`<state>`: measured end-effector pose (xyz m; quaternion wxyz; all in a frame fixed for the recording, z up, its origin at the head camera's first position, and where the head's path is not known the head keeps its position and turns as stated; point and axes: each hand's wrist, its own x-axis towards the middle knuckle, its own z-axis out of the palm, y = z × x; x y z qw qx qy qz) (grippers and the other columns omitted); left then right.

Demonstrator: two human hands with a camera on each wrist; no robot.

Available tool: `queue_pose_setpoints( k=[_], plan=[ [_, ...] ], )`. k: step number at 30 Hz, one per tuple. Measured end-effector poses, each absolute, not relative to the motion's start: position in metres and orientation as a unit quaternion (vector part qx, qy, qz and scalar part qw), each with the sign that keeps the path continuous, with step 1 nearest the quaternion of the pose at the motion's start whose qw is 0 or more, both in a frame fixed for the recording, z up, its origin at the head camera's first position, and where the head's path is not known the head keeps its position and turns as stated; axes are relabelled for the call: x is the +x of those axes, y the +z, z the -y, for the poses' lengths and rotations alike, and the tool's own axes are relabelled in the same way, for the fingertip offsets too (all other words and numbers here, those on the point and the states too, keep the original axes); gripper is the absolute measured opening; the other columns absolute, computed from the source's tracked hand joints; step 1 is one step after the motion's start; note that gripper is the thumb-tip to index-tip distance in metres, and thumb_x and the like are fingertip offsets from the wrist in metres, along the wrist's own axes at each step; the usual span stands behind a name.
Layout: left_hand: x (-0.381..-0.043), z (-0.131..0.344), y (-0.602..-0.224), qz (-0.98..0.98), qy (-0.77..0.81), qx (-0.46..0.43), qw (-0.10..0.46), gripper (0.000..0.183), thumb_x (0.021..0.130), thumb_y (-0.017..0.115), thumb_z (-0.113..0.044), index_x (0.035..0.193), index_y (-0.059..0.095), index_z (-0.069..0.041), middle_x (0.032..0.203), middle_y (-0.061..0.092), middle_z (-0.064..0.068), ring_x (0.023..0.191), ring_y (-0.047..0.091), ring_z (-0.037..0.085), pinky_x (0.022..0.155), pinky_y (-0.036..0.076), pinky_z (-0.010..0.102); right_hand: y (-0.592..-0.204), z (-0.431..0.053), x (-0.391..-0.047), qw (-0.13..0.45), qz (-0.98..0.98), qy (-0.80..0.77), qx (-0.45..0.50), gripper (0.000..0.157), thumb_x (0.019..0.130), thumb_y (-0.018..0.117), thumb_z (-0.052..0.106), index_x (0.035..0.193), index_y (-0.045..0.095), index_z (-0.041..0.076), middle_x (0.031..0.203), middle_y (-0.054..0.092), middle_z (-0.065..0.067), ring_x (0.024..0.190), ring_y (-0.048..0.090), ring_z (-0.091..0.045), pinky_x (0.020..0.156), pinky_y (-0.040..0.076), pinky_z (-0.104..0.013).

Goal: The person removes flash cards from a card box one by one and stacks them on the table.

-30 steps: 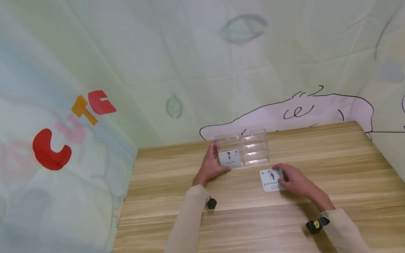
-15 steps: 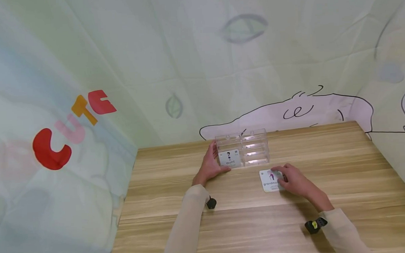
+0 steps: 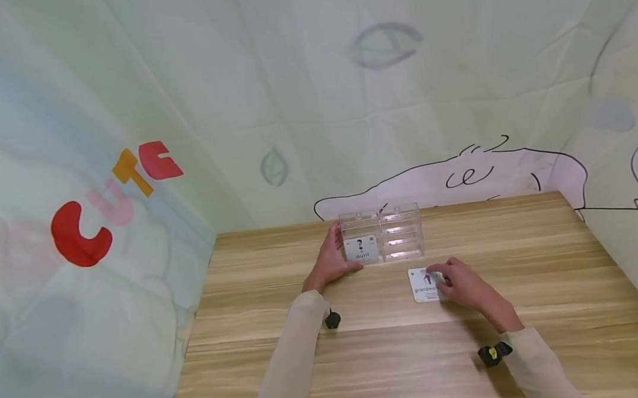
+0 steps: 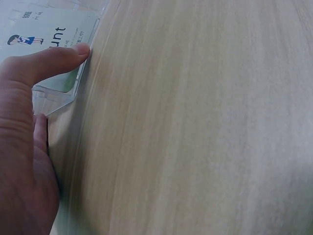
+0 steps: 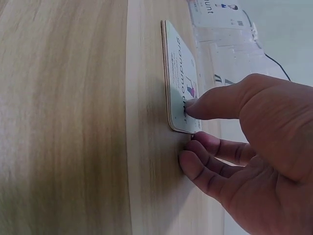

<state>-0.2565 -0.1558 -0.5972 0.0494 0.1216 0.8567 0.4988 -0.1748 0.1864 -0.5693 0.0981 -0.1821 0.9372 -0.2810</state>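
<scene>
A clear plastic rack (image 3: 402,231) stands upright at the back of the table, with slots in two columns. An "aunt" flashcard (image 3: 361,249) shows at its lower left. My left hand (image 3: 332,259) holds the rack's left side, thumb along the bottom front edge and the other fingers round the side. In front of the rack lies a small stack of flashcards (image 5: 177,73), "grandmother" on top. My right hand (image 3: 464,283) grips the stack's right end. Its thumb (image 5: 215,104) rests on the top card, and several other fingers are curled beside the stack, close over the table.
The wooden table (image 3: 390,362) meets a printed cloth backdrop (image 3: 315,116) right behind the rack. Another cloth wall with the letters "CUTE" (image 3: 82,234) borders the left side. Black cameras are strapped to the left wrist (image 3: 332,319) and right wrist (image 3: 490,354).
My right hand has shifted slightly left, its index finger reaching further across the top of the grandmother card. That card has slid a little left too. The left hand and the rack have stayed put.
</scene>
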Motion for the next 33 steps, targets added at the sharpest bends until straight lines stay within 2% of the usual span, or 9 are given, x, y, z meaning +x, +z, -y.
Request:
queue_pose_setpoints(
  k=[10, 15, 20, 25, 33],
  plan=[
    [-0.257, 0.158, -0.603, -0.856, 0.500, 0.118, 0.053, 0.132, 0.067, 0.100, -0.017, 0.165, 0.012, -0.018, 0.162, 0.037, 0.014, 0.148, 0.039, 0.026, 0.120, 0.035, 0.029, -0.564, -0.186, -0.181, 0.089, -0.935, -0.282, -0.194, 0.037, 0.093, 0.073, 0.008, 0.129, 0.067, 0.001, 0.089, 0.053, -0.006, 0.076, 0.048, -0.018, 0.060, 0.044, -0.029],
    [-0.258, 0.158, -0.603, -0.855, 0.502, 0.118, 0.053, 0.132, 0.067, 0.100, -0.017, 0.165, 0.011, -0.017, 0.162, 0.037, 0.013, 0.148, 0.039, 0.026, 0.120, 0.034, 0.029, -0.555, -0.180, -0.190, 0.063, -0.924, -0.317, -0.204, 0.037, 0.095, 0.072, 0.009, 0.131, 0.066, 0.000, 0.094, 0.060, -0.005, 0.078, 0.053, -0.017, 0.063, 0.049, -0.029],
    [-0.258, 0.158, -0.602, -0.854, 0.502, 0.123, 0.050, 0.132, 0.067, 0.100, -0.016, 0.165, 0.011, -0.016, 0.161, 0.037, 0.015, 0.148, 0.040, 0.028, 0.121, 0.035, 0.032, -0.548, -0.166, -0.197, 0.046, -0.904, -0.355, -0.234, 0.038, 0.096, 0.072, 0.008, 0.132, 0.064, 0.000, 0.093, 0.062, -0.003, 0.076, 0.057, -0.014, 0.062, 0.053, -0.028],
    [-0.258, 0.157, -0.601, -0.856, 0.499, 0.127, 0.049, 0.132, 0.067, 0.100, -0.016, 0.165, 0.012, -0.016, 0.161, 0.038, 0.014, 0.147, 0.040, 0.027, 0.120, 0.036, 0.030, -0.549, -0.148, -0.207, 0.042, -0.890, -0.367, -0.268, 0.039, 0.097, 0.070, 0.006, 0.135, 0.063, 0.000, 0.092, 0.063, -0.001, 0.074, 0.057, -0.010, 0.061, 0.054, -0.026],
    [-0.258, 0.157, -0.599, -0.856, 0.500, 0.127, 0.047, 0.131, 0.067, 0.100, -0.016, 0.165, 0.012, -0.015, 0.162, 0.037, 0.015, 0.147, 0.040, 0.028, 0.120, 0.036, 0.031, -0.549, -0.116, -0.219, 0.044, -0.873, -0.401, -0.274, 0.044, 0.099, 0.069, 0.007, 0.141, 0.059, 0.002, 0.092, 0.063, -0.001, 0.077, 0.059, -0.013, 0.066, 0.056, -0.028]
  ],
)
